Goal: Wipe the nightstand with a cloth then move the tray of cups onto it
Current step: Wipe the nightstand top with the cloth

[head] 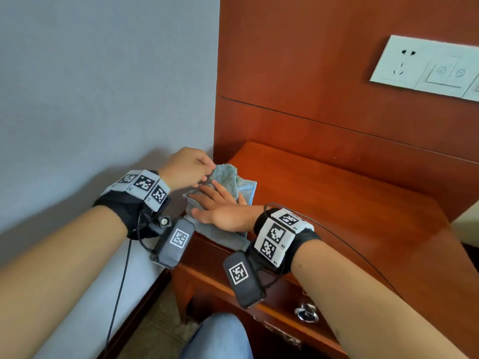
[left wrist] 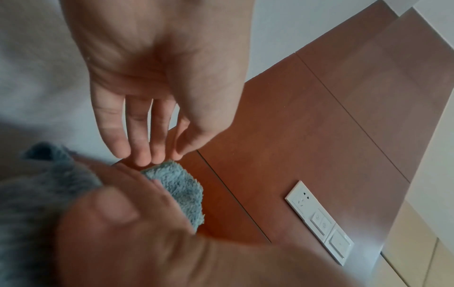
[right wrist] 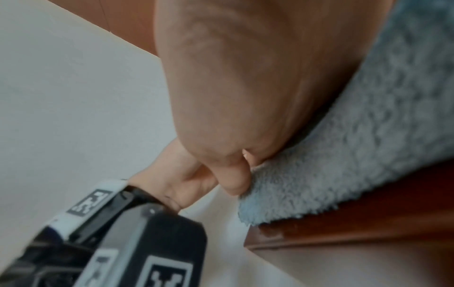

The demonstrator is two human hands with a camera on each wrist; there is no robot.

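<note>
A fluffy grey-blue cloth (head: 228, 178) lies on the left front corner of the reddish wooden nightstand (head: 337, 203). My right hand (head: 217, 200) lies flat on the cloth, fingers straight, pressing it down. My left hand (head: 208, 174) reaches in from the left and pinches a raised fold of the cloth at its far edge. In the left wrist view the left hand (left wrist: 169, 155) meets the tip of the cloth (left wrist: 176, 186), with the right hand (left wrist: 123, 233) blurred below. The right wrist view shows the right hand's palm (right wrist: 245, 77) on the cloth (right wrist: 343, 155). No tray of cups is in view.
A grey wall (head: 103, 73) stands just left of the nightstand. A wooden panel (head: 311, 73) rises behind it, carrying a white socket and switch plate (head: 425, 68). A drawer with a metal handle (head: 306, 314) faces me. My knee in jeans (head: 217, 338) is below.
</note>
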